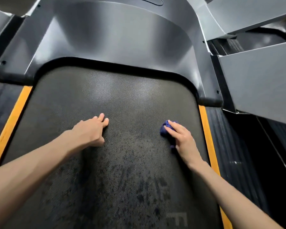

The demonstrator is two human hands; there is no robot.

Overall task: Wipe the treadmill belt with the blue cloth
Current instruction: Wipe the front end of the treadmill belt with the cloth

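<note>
the right hand (182,138) is clenching the blue cloth (165,128) under its fingers on the treadmill belt's (116,100) right side; the left hand (91,131) is lying flat, released.

Gym or fitness room: treadmill belt (116,100) with orange side strips (12,119), grey motor hood (119,38) at its front edge, second similar grey machine (257,83) just beside, past the right edge.

Both bare arms stretched forward and down. Left hand (91,132) flat, palm down, fingers (102,119) extended and close together, thumb tucked along the near side. Right hand (180,138) palm down too, fingers curled and pressing down over a bunched blue cloth (164,129).
</note>
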